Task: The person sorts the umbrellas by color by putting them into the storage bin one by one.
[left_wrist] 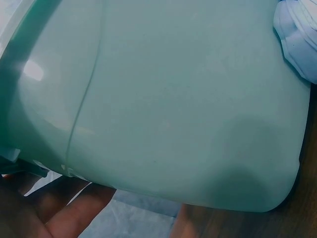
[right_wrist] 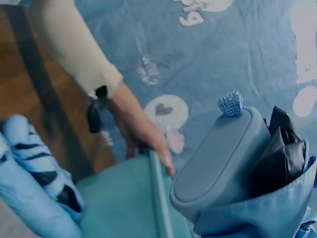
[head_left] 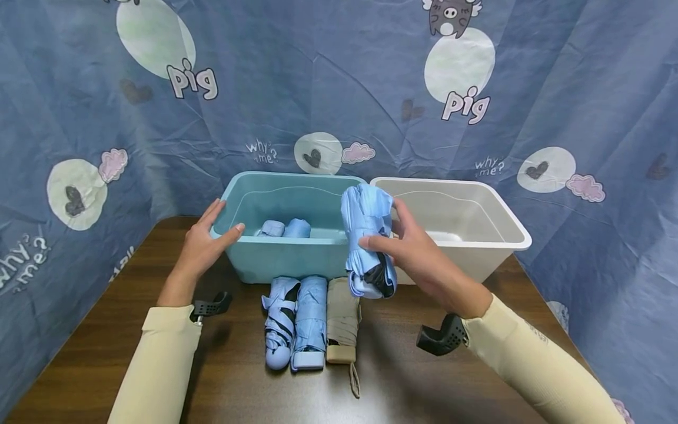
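A folded light blue umbrella, with a black patch near its lower end, is gripped in my right hand above the front rims of the bins. Its flat blue handle end shows large in the right wrist view. My left hand rests at the left corner of the teal bin, thumb over the rim, fingers along the outer side. Inside that bin lie two blue rolled bundles, only partly visible. In front of it lie a blue-and-black folded umbrella, a blue one and a khaki one.
To the right of the teal bin stands a white bin, its near left part hidden by my right hand and the umbrella. Both stand on a dark wooden table. A blue printed cloth hangs close behind.
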`<state>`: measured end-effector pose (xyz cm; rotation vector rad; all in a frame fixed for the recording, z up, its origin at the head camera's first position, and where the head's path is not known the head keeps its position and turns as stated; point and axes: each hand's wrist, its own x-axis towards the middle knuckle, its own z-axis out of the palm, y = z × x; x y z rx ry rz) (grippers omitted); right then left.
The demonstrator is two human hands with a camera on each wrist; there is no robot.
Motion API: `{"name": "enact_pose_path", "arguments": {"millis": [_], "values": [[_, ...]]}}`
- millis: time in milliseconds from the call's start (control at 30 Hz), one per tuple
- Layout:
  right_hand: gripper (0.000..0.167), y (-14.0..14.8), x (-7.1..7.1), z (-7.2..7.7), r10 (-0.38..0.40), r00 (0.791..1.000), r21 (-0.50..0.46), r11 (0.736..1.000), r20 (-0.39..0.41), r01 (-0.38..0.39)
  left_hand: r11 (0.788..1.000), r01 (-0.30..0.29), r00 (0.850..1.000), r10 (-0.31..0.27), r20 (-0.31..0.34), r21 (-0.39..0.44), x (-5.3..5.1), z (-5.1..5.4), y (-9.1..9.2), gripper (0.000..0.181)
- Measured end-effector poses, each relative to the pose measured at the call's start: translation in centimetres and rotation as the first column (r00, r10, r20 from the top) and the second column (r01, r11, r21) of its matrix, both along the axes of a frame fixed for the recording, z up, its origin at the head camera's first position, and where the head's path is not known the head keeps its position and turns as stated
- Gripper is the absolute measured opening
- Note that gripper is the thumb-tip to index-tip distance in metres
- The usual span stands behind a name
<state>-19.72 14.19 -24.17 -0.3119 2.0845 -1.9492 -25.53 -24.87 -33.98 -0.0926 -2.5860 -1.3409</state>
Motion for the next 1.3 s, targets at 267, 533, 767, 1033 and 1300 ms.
{"name": "enact_pose_path", "arguments": {"millis": [267,533,767,1033,1300], "values": [[0.084,-1.3,-3.5,0.8,0.009,1.000,-0.063,0.998,0.025,-0.007,1.000,-0.007,1.000,0.007,0.008,-0.004,0.1,0.0,-0.1,0.081],[0.085,-2.9,-7.2,0.3,-0.073,0.996,-0.075,0.994,0.047,0.076,1.000,-0.010,1.000,0.010,-0.002,-0.016,0.0,-0.1,0.2,0.079],[0.090,-4.3,-9.9,-1.0,-0.109,0.990,-0.048,0.992,0.092,0.113,1.000,0.010,1.000,-0.010,-0.007,0.001,0.3,-0.2,0.3,0.079],[0.093,-6.1,-12.9,-2.6,-0.140,0.983,-0.102,0.983,0.115,0.152,1.000,-0.001,1.000,0.001,-0.014,-0.009,0.3,0.1,0.1,0.078],[0.096,-7.7,-14.6,-3.7,-0.182,0.976,-0.062,0.980,0.116,0.190,1.000,-0.009,1.000,0.009,-0.011,-0.003,0.3,0.2,0.1,0.079]]}}
